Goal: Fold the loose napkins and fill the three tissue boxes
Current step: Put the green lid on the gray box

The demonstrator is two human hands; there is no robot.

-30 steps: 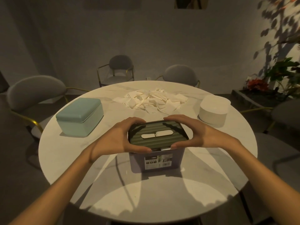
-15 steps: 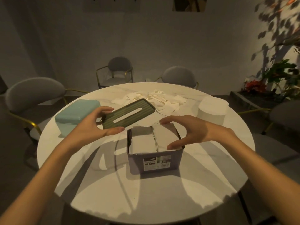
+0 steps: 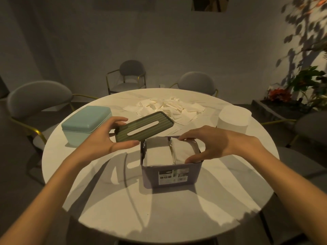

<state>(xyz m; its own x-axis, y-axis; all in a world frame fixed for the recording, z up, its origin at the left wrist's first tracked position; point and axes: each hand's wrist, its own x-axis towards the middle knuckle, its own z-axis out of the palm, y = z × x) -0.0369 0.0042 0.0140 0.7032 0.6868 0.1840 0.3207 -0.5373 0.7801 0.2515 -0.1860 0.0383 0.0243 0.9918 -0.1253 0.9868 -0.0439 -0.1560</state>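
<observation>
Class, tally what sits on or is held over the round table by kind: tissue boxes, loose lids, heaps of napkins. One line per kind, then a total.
Tissue boxes: 3, namely teal box, white round box, purple box
Loose lids: 1, the green lid, held in the left hand
Napkin heaps: 1, the napkin pile
Total: 5

Left hand (image 3: 104,137) holds lid (image 3: 144,129); right hand (image 3: 210,145) grips napkins (image 3: 184,149).

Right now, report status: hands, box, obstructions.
Left hand grips ribbed green slotted lid, held off the box. Right hand grasps white napkin stack inside open grey tissue box. Nothing blocking the loose napkin pile.
</observation>
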